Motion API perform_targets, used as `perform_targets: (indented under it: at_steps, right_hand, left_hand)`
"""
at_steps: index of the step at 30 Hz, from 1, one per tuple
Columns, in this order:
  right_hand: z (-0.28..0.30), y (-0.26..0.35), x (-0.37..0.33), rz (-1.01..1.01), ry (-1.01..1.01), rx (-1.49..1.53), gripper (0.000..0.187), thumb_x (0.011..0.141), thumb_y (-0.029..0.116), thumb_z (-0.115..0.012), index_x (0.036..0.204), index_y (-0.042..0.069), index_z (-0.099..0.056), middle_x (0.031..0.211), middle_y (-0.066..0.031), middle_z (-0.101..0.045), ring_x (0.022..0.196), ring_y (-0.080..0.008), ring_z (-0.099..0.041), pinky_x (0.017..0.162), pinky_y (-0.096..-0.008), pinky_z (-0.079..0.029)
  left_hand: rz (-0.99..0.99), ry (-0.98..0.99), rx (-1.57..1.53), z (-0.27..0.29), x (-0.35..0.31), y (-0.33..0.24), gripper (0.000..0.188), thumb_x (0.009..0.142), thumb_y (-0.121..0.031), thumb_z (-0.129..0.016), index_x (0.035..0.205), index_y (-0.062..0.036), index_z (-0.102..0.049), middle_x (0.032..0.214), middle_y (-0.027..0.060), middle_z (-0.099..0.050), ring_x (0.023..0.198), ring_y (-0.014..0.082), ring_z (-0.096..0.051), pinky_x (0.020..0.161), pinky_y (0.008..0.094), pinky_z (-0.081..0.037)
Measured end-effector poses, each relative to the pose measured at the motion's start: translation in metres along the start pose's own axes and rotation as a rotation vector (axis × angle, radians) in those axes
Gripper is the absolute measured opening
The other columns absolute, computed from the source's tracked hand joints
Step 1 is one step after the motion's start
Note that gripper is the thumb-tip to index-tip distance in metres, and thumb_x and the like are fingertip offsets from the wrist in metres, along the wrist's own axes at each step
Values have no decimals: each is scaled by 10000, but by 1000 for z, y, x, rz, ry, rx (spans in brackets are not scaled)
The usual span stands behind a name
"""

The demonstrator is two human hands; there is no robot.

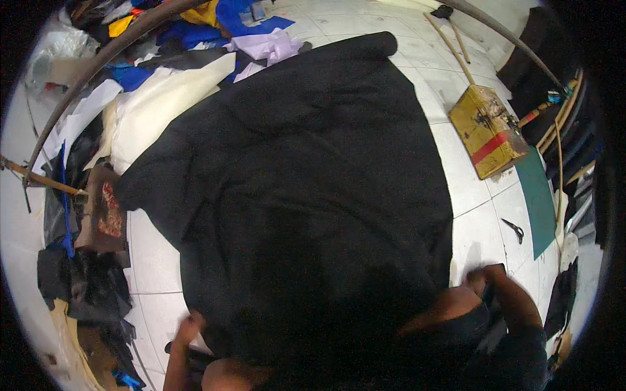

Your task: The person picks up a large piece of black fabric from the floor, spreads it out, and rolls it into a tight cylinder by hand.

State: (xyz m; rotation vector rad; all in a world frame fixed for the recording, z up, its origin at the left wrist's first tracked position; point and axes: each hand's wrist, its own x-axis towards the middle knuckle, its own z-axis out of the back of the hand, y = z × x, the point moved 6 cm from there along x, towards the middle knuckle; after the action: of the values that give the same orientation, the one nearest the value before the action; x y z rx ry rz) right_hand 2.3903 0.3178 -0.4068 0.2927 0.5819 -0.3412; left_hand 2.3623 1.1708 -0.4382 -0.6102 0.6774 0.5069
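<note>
A wide sheet of black cloth (306, 150) lies spread over the floor in front of me, creased in the middle. Its far end is rolled up into a thick roll (385, 44). At the near left edge of the cloth, my left hand (191, 326) has its fingers closed on the border, a little blurred. Out to the right, my right hand (479, 279) is low beside my bent knee, near the cloth's right edge. Motion blur and the dimness around its fingers hide whether it grips anything. My knees rest at the near end of the cloth.
Black-handled scissors (514, 230) lie on the white tiled floor (476, 231) at the right. Beyond them stand a yellow box with a red stripe (488, 133) and a green sheet (536, 202). Cream cloth (163, 107) and mixed scraps (189, 36) pile up at the left and far left.
</note>
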Motion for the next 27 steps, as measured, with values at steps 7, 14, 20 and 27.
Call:
perform_targets:
  at_steps: [7,14,20,27]
  right_hand:
    - [10,-24,184,-201,-401,249,1172,713,641,-710,1515,86,-60,1412,-309,-366,1283,-475,-398,1057,-518,-362]
    - [10,23,180,55,-1001,474,221,939,213,-500,1096,58,-520,925,-254,-630,832,-406,-626,725,-474,-489]
    - [93,62,73,87,-625,122,352,922,225,-568,1247,90,-549,1012,-189,-688,949,-356,-666,814,-413,-523]
    - [23,92,44,496,-686,165,359,874,110,-573,1204,-23,-522,1020,-275,-637,956,-449,-618,832,-449,-503]
  left_hand:
    - [143,-568,188,-48,132,22,699,793,-383,-726,1232,98,-471,1156,287,-556,1106,448,-526,981,486,-411]
    - [-347,-68,-1289,32,114,9,290,871,-233,-509,1060,-24,-583,995,113,-610,912,238,-582,883,356,-451]
    - [49,-907,-17,149,-47,121,590,919,-459,-556,801,116,-610,781,255,-613,735,356,-573,724,433,-442]
    - [324,-788,189,-11,-154,280,553,939,-428,-484,957,95,-660,921,306,-631,894,473,-580,820,503,-453]
